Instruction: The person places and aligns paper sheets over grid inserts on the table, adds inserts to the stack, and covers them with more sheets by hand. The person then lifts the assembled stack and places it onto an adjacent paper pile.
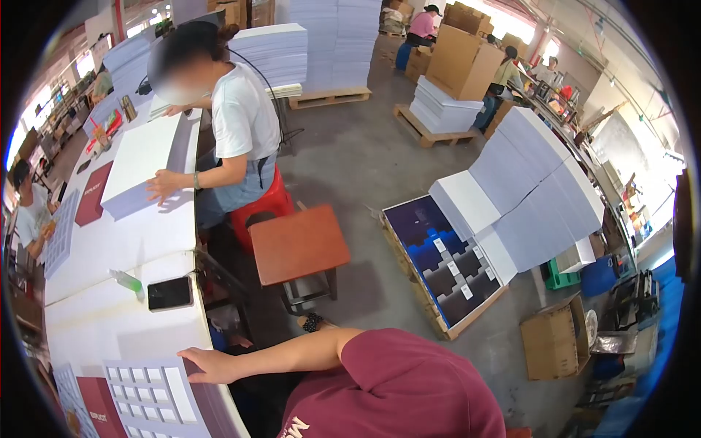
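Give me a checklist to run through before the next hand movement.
1. Right hand positioned: ok, fingers at the edge of the gridded panel.
2. Firm hold on that edge: cannot tell.
3. Left hand visible: not ok, out of view.
4. Phone clear of the panel: ok, lying apart.
5. Green bottle upright: cannot tell from this angle.
6. Whole panel visible: not ok, cut off at the bottom.

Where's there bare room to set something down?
Bare table between the phone and compartmented tray, and between the green bottle and white stack; the brown stool is bare too. Crowded: the near end, where tray and maroon panel lie side by side.
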A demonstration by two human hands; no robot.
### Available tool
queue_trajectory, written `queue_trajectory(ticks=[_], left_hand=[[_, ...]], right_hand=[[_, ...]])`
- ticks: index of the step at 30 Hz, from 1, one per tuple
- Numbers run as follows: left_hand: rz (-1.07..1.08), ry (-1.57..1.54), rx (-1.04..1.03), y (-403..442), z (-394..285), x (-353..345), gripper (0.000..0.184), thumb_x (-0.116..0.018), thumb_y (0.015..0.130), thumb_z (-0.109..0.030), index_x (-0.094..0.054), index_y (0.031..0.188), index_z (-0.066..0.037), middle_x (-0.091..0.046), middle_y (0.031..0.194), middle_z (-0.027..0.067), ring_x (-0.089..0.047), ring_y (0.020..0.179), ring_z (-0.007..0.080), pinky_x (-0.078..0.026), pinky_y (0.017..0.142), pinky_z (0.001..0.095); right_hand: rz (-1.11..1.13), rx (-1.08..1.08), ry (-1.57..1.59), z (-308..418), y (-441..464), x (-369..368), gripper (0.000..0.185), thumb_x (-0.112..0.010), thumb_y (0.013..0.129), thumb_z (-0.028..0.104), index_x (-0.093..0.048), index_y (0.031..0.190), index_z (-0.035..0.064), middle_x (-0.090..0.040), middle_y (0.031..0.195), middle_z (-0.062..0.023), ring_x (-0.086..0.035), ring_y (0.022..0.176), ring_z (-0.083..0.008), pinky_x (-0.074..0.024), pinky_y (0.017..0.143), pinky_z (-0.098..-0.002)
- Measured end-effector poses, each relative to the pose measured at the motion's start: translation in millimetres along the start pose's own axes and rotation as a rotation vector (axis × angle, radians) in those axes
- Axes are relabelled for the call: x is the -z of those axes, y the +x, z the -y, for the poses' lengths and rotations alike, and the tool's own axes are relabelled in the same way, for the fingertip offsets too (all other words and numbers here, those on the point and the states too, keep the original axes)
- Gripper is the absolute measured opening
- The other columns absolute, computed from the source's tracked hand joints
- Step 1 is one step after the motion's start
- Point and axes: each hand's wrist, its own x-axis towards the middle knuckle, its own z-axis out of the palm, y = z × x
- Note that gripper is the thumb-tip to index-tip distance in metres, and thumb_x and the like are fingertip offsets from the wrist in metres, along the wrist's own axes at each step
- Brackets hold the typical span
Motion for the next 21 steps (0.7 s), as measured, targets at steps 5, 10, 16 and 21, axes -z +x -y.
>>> queue_trajectory(ticks=[5,10,16,21], left_hand=[[0.011,-0.028,0.007,3.2,2.8,-3.9,0.025,-0.06,0.085,0.003,-0.067,0.102,-0.013,-0.061,0.107,0.0106,-0.043,0.109,0.037,-0.039,0.087,0.0469],[0.009,-0.032,-0.004,3.9,3.0,-6.0,0.026,-0.061,0.085,0.004,-0.068,0.102,-0.014,-0.061,0.108,0.0107,-0.042,0.112,0.0384,-0.039,0.089,0.0483],[0.02,-0.017,-0.019,3.4,2.7,-9.8,0.028,-0.061,0.084,0.006,-0.068,0.101,-0.015,-0.061,0.109,0.0108,-0.04,0.114,0.0401,-0.038,0.091,0.05],[0.032,-0.004,-0.025,2.5,1.8,-13.9,0.029,-0.061,0.084,0.007,-0.069,0.1,-0.016,-0.061,0.11,0.0109,-0.039,0.117,0.0415,-0.037,0.093,0.0514]], right_hand=[[0.027,0.038,-0.042,-7.6,-1.7,-4.5,0.079,-0.069,0.085,0.021,-0.022,0.144,-0.0032,-0.036,0.141,-0.0275,-0.058,0.1,-0.0386,-0.0455,0.093,-0.0451],[0.08,-0.056,0.027,9.8,-4.0,3.9,0.084,-0.072,0.08,0.015,-0.02,0.143,-0.0042,-0.037,0.138,-0.0293,-0.059,0.099,-0.0388,-0.0476,0.091,-0.0444],[0.05,-0.018,-0.017,-2.2,-3.5,-7.4,0.086,-0.071,0.082,0.014,-0.015,0.145,-0.0012,-0.034,0.141,-0.0305,-0.058,0.106,-0.0426,-0.0466,0.093,-0.0457],[0.118,-0.096,0.021,13.0,-6.6,3.7,0.087,-0.071,0.082,0.014,-0.013,0.146,-0.0001,-0.033,0.143,-0.0304,-0.052,0.118,-0.0453,-0.0446,0.098,-0.0445]])
